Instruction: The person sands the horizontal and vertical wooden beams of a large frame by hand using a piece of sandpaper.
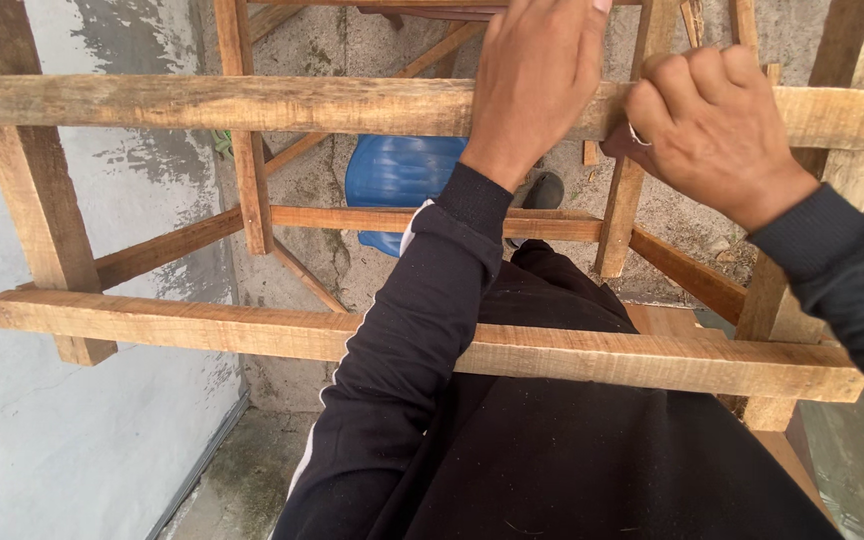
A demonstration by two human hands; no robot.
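My left hand lies palm down across the upper wooden rail of a rough timber frame. Its fingers stretch past the rail and their tips leave the top of the view. Just to its right, my right hand is curled against the same rail, with a ring on one finger. It closes on a small dark brown object that is mostly hidden under the fingers. Both arms wear black sleeves.
A lower wooden rail crosses in front of my body. Upright posts and diagonal braces join the frame. A blue plastic container and a dark shoe are on the concrete floor below. A grey wall is at left.
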